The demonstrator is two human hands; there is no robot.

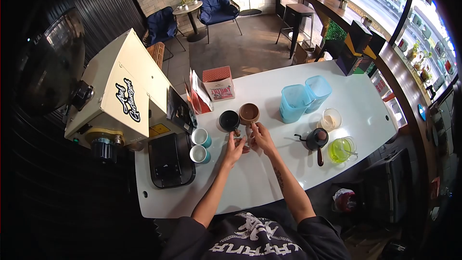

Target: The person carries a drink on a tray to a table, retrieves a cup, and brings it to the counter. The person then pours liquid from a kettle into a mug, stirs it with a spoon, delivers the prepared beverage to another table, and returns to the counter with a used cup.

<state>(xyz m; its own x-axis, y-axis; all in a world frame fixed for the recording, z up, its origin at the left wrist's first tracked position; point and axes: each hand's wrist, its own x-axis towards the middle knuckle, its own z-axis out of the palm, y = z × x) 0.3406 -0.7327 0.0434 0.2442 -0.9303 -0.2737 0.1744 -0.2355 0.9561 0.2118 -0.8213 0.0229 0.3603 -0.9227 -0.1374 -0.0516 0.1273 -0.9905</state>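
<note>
A dark cup [229, 121] and a brown cup [249, 112] stand side by side on the white table. My left hand [234, 148] is at the dark cup's handle, its upper fingers closed on it while the lower fingers reach toward the right. My right hand [261, 139] has its thumb and fingers closed at the near side of the brown cup, where the handle is partly covered. Left of my left hand are two teal cups with white insides, a farther one [201, 137] and a nearer one [199, 154].
A cream grinder [115, 91] and black scale-like tray [171, 161] occupy the left. Two blue pitchers [294, 103], a clear cup [331, 119], a dark long-handled pot [316, 138] and a glass of green liquid [340, 149] stand right. A red-and-white box [219, 84] sits behind.
</note>
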